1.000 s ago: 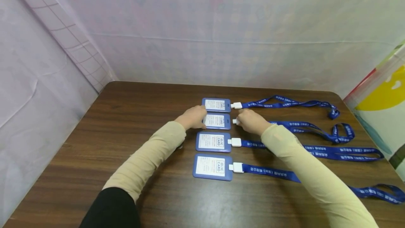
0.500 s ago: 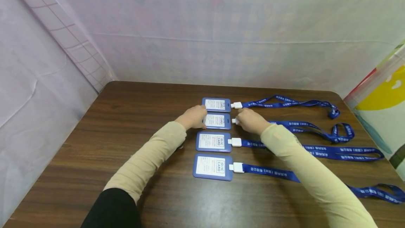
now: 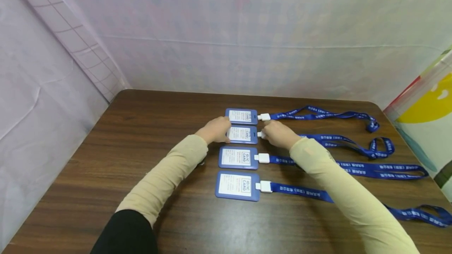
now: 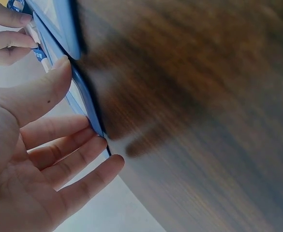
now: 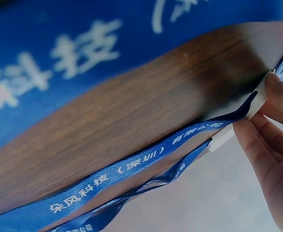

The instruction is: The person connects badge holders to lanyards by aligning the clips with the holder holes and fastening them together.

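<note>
Four-in-a-column is how the blue badge holders lie, each with a white card. My left hand holds the second badge holder from the back by its left end, thumb on one long edge and fingers at the other. In the left wrist view its thumb sits at the holder's blue edge. My right hand pinches the white clip of a blue lanyard between thumb and fingertips. The clip's tip points at the holder's slotted end, with a small gap between them.
Behind lies another badge holder beside its white clip. In front, two holders, a middle one and a nearest one, have clips at their right ends. Lanyards run right across the brown table, under my right forearm.
My right hand has shifted slightly left with the clip, narrowing the gap to the badge holder. My left hand and the holder have stayed nearly still.
</note>
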Motion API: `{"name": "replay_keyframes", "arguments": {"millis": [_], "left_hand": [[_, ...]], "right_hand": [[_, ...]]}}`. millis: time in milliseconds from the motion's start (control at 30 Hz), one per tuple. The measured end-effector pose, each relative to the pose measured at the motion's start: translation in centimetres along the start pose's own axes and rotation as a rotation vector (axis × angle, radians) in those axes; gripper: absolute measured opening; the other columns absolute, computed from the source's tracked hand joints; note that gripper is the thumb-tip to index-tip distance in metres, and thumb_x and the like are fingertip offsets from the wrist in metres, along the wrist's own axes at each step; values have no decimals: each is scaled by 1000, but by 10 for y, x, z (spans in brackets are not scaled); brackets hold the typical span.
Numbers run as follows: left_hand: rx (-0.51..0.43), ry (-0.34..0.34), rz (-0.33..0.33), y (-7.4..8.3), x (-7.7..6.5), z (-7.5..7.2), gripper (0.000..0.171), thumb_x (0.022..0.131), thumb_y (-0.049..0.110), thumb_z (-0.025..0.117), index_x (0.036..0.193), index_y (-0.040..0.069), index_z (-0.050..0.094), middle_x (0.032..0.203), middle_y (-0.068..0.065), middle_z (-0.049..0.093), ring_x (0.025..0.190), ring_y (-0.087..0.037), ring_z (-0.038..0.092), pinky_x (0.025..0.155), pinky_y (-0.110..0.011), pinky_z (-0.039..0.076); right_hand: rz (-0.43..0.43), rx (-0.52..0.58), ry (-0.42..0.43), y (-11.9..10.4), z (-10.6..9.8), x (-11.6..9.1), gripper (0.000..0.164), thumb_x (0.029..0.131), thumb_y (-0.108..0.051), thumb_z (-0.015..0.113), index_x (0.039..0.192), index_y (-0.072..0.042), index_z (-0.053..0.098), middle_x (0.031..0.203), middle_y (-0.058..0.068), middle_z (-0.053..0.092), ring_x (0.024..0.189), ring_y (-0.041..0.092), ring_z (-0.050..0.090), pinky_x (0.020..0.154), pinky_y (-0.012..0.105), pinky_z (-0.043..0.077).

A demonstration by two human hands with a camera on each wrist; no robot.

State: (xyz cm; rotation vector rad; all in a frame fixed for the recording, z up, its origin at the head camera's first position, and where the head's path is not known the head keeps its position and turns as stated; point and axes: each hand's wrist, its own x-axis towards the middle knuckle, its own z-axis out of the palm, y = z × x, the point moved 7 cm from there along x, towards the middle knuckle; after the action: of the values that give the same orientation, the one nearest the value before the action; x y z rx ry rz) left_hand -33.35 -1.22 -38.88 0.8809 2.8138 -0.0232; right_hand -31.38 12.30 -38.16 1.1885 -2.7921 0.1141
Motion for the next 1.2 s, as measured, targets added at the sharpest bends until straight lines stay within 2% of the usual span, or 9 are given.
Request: {"name": "replay_keyframes", "arguments": {"millis": [300, 567, 900, 1200], "left_hand": [[-5, 7, 18, 2, 0, -2, 30, 74, 28, 75, 83, 3, 61, 95, -10, 55, 88, -23, 54, 81, -33, 47], [-104, 27, 22, -2, 2, -2, 29, 70, 24, 79, 70, 3, 58, 90, -9, 56, 80, -20, 51, 76, -31, 46], [-124, 44, 44, -3, 6, -3, 28, 67, 21, 80, 63, 3, 59, 80, -8, 57, 75, -19, 50, 73, -32, 45], [-123, 24, 37, -3, 7, -2, 29, 68, 22, 80, 64, 4, 58, 82, -7, 55, 75, -18, 49, 73, -31, 45]], "right_hand": [[10, 2, 10, -3, -2, 0, 15, 75, 3, 62, 61, -3, 62, 65, 6, 49, 56, 20, 49, 55, 34, 48], [-6, 1, 15, -1, 1, 2, 15, 77, 1, 62, 63, -3, 61, 66, 7, 51, 57, 20, 51, 55, 32, 49], [2, 32, 0, 1, 2, 3, 14, 78, 1, 63, 64, -2, 61, 67, 8, 52, 57, 19, 51, 54, 31, 49], [21, 44, -31, 2, 4, 5, 7, 77, 0, 66, 70, -1, 64, 73, 10, 57, 62, 20, 55, 59, 30, 51]]}}
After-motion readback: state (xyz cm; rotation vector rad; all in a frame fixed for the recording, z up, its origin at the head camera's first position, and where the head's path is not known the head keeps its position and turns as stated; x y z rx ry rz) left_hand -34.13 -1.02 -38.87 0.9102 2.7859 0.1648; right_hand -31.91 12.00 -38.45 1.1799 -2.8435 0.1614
